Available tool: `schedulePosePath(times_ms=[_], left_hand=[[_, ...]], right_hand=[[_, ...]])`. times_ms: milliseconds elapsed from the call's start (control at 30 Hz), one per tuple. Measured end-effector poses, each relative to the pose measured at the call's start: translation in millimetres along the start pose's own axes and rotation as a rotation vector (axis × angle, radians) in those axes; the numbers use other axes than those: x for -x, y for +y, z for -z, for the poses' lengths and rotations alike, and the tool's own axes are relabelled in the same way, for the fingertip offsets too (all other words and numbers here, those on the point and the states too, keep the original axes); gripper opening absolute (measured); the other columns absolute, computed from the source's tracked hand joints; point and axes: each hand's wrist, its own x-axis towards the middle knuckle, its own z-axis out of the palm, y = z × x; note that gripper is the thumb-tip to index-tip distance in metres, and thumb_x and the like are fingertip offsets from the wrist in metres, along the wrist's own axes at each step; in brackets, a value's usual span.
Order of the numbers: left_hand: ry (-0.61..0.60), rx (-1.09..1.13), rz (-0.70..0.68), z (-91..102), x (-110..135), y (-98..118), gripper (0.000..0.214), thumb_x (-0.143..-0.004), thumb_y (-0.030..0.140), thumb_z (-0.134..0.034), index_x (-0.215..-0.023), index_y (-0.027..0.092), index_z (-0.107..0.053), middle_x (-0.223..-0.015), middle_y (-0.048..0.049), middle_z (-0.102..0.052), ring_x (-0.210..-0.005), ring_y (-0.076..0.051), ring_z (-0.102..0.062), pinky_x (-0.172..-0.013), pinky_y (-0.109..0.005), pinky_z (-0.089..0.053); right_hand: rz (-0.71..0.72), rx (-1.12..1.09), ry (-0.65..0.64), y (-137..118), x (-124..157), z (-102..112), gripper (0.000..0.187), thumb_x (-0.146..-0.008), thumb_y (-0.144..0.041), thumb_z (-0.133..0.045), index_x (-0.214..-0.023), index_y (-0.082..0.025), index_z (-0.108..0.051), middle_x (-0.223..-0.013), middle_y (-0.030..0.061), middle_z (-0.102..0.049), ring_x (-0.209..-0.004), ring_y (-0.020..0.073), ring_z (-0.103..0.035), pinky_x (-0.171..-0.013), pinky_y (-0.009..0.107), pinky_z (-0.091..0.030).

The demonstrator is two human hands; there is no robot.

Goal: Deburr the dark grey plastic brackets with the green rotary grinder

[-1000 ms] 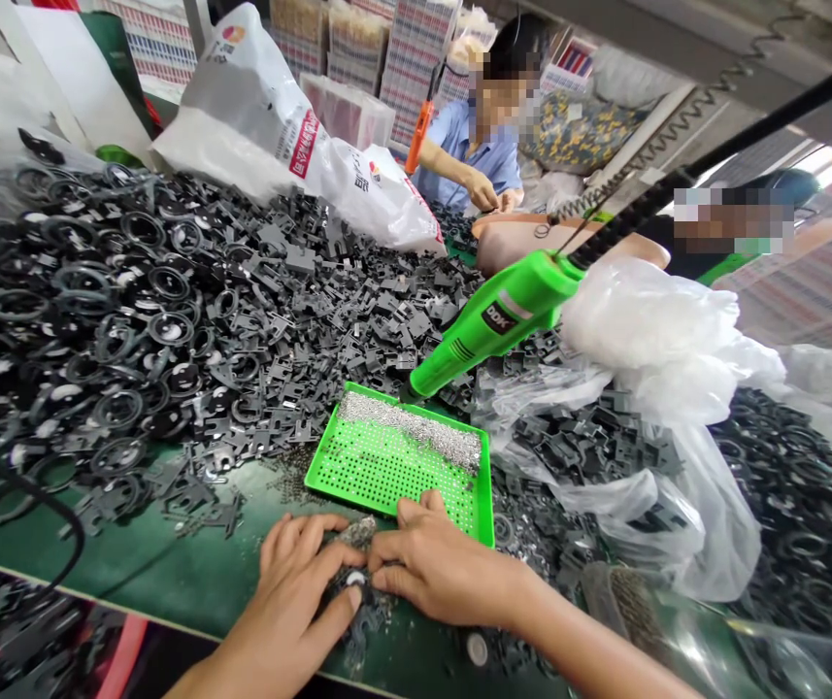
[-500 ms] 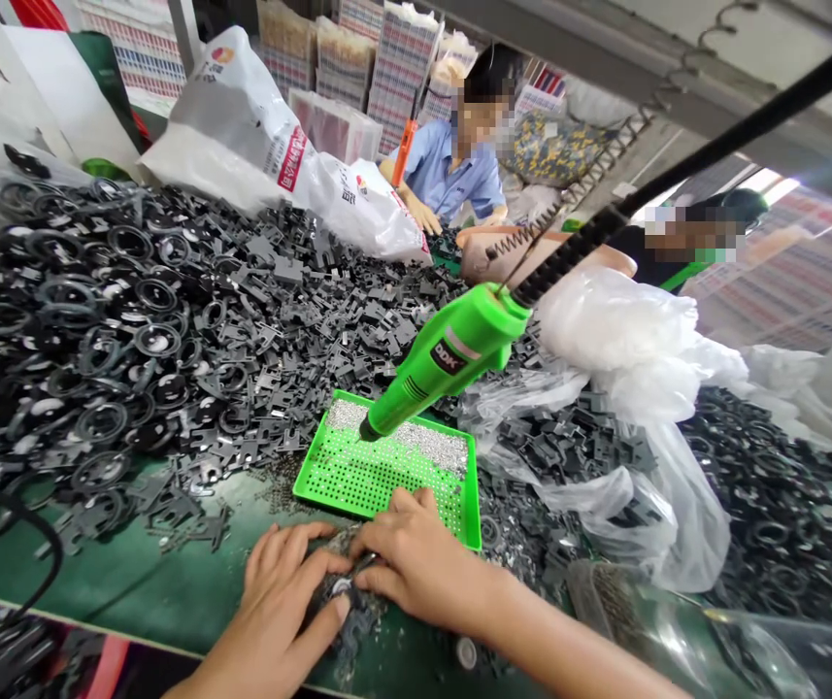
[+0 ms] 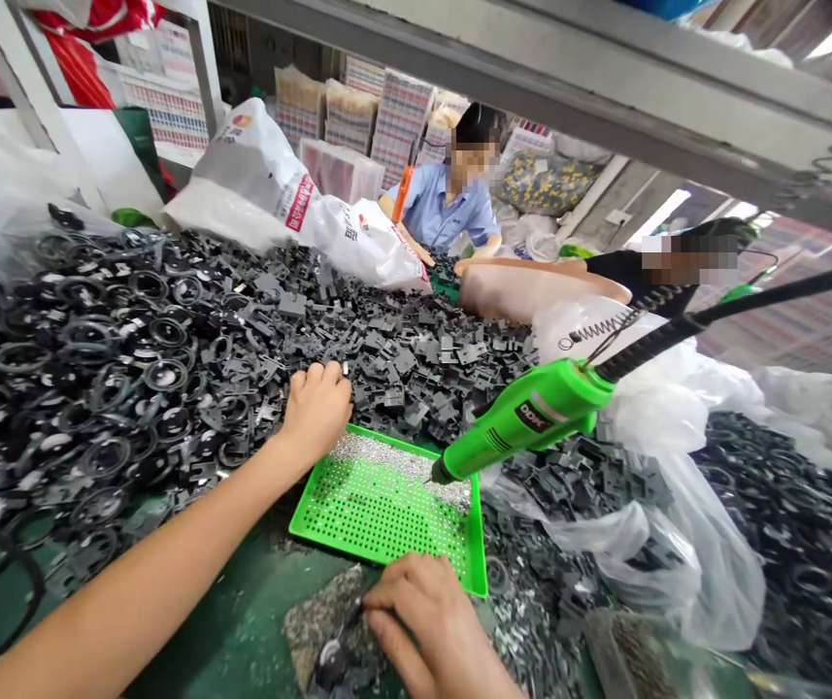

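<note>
My left hand (image 3: pixel 316 408) reaches out over the heap of dark grey plastic brackets (image 3: pixel 386 349) behind the green perforated tray (image 3: pixel 386 505). Its fingers are curled, with a small pale piece pinched at the fingertips. My right hand (image 3: pixel 430 621) rests at the near edge of the table with its fingers pressed down on a small black part (image 3: pixel 332 655) atop a patch of tiny screws. A green electric screwdriver (image 3: pixel 524 419) hangs on a black cable, its tip just above the screws (image 3: pixel 401 461) in the tray.
Black rings (image 3: pixel 95 359) are piled on the left. Clear plastic bags of parts (image 3: pixel 626 485) lie on the right, white bags (image 3: pixel 299 209) at the back. Two other people sit across the table, a forearm (image 3: pixel 532 286) resting on it. A metal beam runs overhead.
My left hand left the small part near my right hand and reached forward to the bracket heap. The hanging screwdriver swung to the right. The view tilted up.
</note>
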Motion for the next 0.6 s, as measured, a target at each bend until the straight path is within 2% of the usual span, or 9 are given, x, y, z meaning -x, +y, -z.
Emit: schedulePosePath(times_ms=[67,167,200,267,300,367,433,500,600], left_hand=[[-0.003,0.025,-0.011,-0.4,-3.9,1.5,0.008,-0.082,0.017,-0.052,-0.087,0.019,-0.058,-0.117,-0.0119,-0.056,-0.117,-0.035,-0.042,-0.096,-0.052,-0.03],[-0.083,0.109,-0.043,3.8,30.4,7.5,0.011,-0.077,0.018,-0.051,-0.087,0.02,-0.049,-0.121,-0.01,-0.058,-0.106,-0.028,-0.053,-0.087,-0.043,-0.04],[-0.138,0.141,-0.055,5.4,49.0,10.3,0.013,-0.075,0.016,-0.05,-0.087,0.021,-0.046,-0.11,-0.0078,-0.063,-0.09,-0.023,-0.059,-0.076,-0.037,-0.045],[-0.254,0.194,-0.085,7.7,90.2,16.3,0.014,-0.073,0.015,-0.046,-0.083,0.023,-0.042,-0.078,0.0003,-0.064,-0.06,-0.017,-0.056,-0.057,-0.029,-0.043],[-0.294,0.214,-0.11,8.5,110.3,18.9,0.014,-0.07,0.015,-0.046,-0.08,0.024,-0.042,-0.071,0.0023,-0.06,-0.059,-0.016,-0.056,-0.056,-0.027,-0.043],[-0.332,0.304,-0.171,10.5,144.6,22.7,0.019,-0.071,0.013,-0.045,-0.086,0.025,-0.045,-0.081,0.001,-0.061,-0.075,-0.018,-0.059,-0.066,-0.028,-0.047],[-0.315,0.366,-0.25,13.9,167.4,24.2,0.027,-0.069,0.012,-0.048,-0.092,0.026,-0.046,-0.092,-0.0004,-0.061,-0.086,-0.019,-0.059,-0.074,-0.029,-0.049],[-0.296,0.363,-0.364,17.8,179.6,24.3,0.033,-0.069,0.013,-0.053,-0.099,0.027,-0.048,-0.101,-0.0013,-0.062,-0.093,-0.021,-0.059,-0.081,-0.03,-0.049],[-0.312,0.268,-0.492,19.7,187.2,23.6,0.034,-0.077,0.013,-0.057,-0.106,0.031,-0.052,-0.111,0.0,-0.064,-0.099,-0.021,-0.06,-0.092,-0.033,-0.047]], right_hand=[[-0.026,-0.045,0.106,7.9,11.0,5.6,0.012,-0.091,-0.02,-0.052,-0.094,-0.026,-0.061,-0.09,0.0025,-0.066,-0.083,0.0195,-0.061,-0.076,0.033,-0.046],[-0.129,-0.14,0.293,18.6,22.2,25.3,0.012,-0.093,-0.023,-0.048,-0.092,-0.024,-0.061,-0.089,0.005,-0.064,-0.087,0.0204,-0.06,-0.076,0.033,-0.048],[-0.159,-0.167,0.368,19.8,21.8,33.7,0.012,-0.094,-0.024,-0.049,-0.09,-0.024,-0.06,-0.089,0.0053,-0.063,-0.087,0.0205,-0.06,-0.075,0.033,-0.048],[-0.191,-0.219,0.532,17.1,12.9,50.9,0.011,-0.094,-0.027,-0.05,-0.092,-0.024,-0.06,-0.09,0.005,-0.061,-0.087,0.0203,-0.058,-0.076,0.033,-0.048],[-0.192,-0.246,0.609,13.8,4.4,58.9,0.01,-0.093,-0.029,-0.05,-0.095,-0.025,-0.059,-0.093,0.0048,-0.06,-0.089,0.0201,-0.057,-0.076,0.034,-0.048],[-0.191,-0.29,0.733,5.4,-18.6,72.4,0.015,-0.093,-0.033,-0.051,-0.105,-0.026,-0.057,-0.1,0.005,-0.058,-0.092,0.0198,-0.056,-0.079,0.035,-0.047],[-0.171,-0.331,0.859,-1.8,-45.6,82.2,0.03,-0.091,-0.04,-0.052,-0.118,-0.026,-0.05,-0.113,0.0072,-0.055,-0.1,0.0207,-0.055,-0.085,0.038,-0.047],[-0.109,-0.423,0.873,-5.5,-71.0,88.6,0.04,-0.092,-0.046,-0.047,-0.127,-0.026,-0.041,-0.125,0.0093,-0.052,-0.109,0.0211,-0.054,-0.088,0.039,-0.048],[-0.059,-0.502,0.766,-6.6,-97.4,93.1,0.046,-0.095,-0.051,-0.039,-0.133,-0.026,-0.034,-0.124,0.0092,-0.054,-0.112,0.0201,-0.055,-0.093,0.04,-0.047]])
